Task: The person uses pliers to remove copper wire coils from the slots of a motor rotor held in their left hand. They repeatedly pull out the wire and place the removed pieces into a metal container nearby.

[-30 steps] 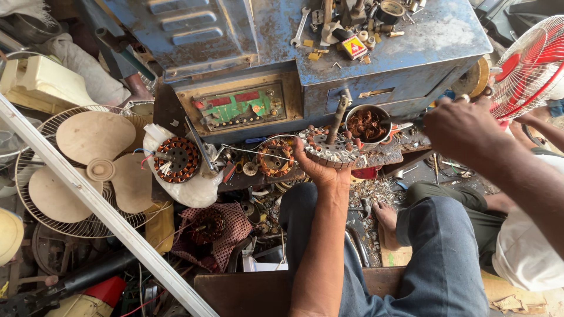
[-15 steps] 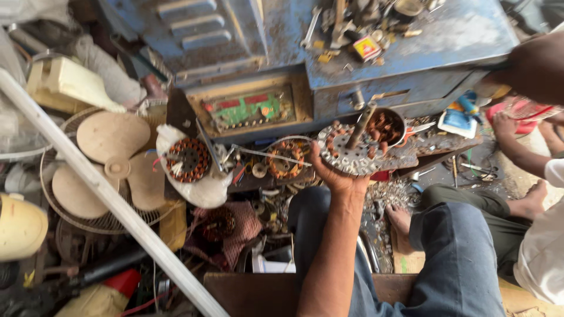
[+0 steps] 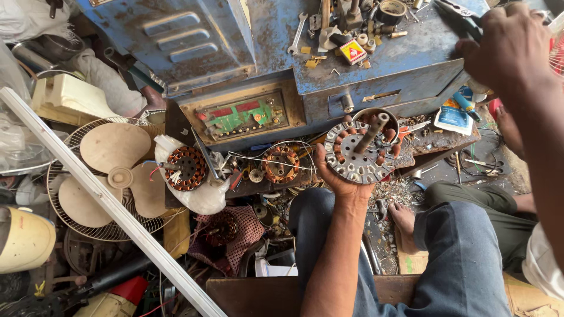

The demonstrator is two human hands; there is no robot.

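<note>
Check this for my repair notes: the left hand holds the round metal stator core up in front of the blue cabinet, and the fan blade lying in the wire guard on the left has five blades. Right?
Not quite. The head view shows the fan blade in the wire guard with three blades, not five. The rest stands: the left hand holds the round metal stator core up in front of the blue cabinet.

Count on inspection: two copper-wound stators, one (image 3: 184, 168) on white cloth, one (image 3: 280, 164) beside it. One bare slotted stator core (image 3: 359, 151) in hand. One beige fan blade set (image 3: 114, 174). One wrench (image 3: 298, 33) on the blue surface (image 3: 405, 56). One small yellow box (image 3: 353, 51).
</note>
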